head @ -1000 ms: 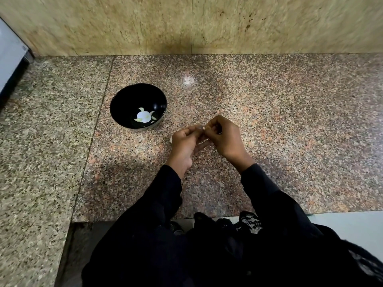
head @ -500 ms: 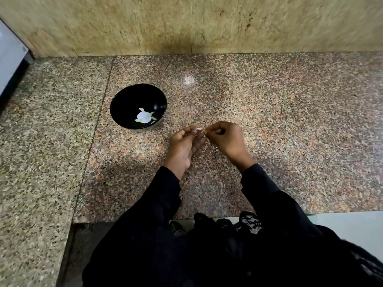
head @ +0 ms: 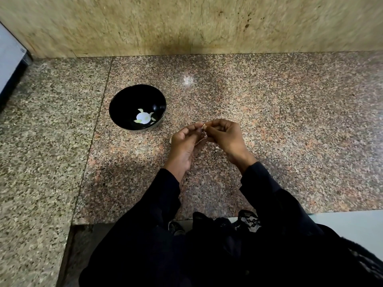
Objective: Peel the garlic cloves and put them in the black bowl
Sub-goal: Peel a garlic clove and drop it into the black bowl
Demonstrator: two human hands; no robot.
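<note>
A black bowl (head: 137,107) stands on the speckled granite counter (head: 269,121), left of my hands. Several pale peeled garlic cloves (head: 144,117) lie at its bottom around a bright reflection. My left hand (head: 184,142) and my right hand (head: 224,135) meet fingertip to fingertip just right of the bowl. Between them they pinch one small pale garlic clove (head: 204,127), mostly hidden by the fingers. A thin bit of skin (head: 217,149) lies on the counter under my right hand.
A beige stone wall (head: 186,25) closes the back of the counter. A grey appliance edge (head: 10,63) shows at the far left. The counter's front edge (head: 186,221) runs below my black sleeves.
My hands have stayed together at the same spot, fingers shifting slightly on the clove. The bowl has not moved.
</note>
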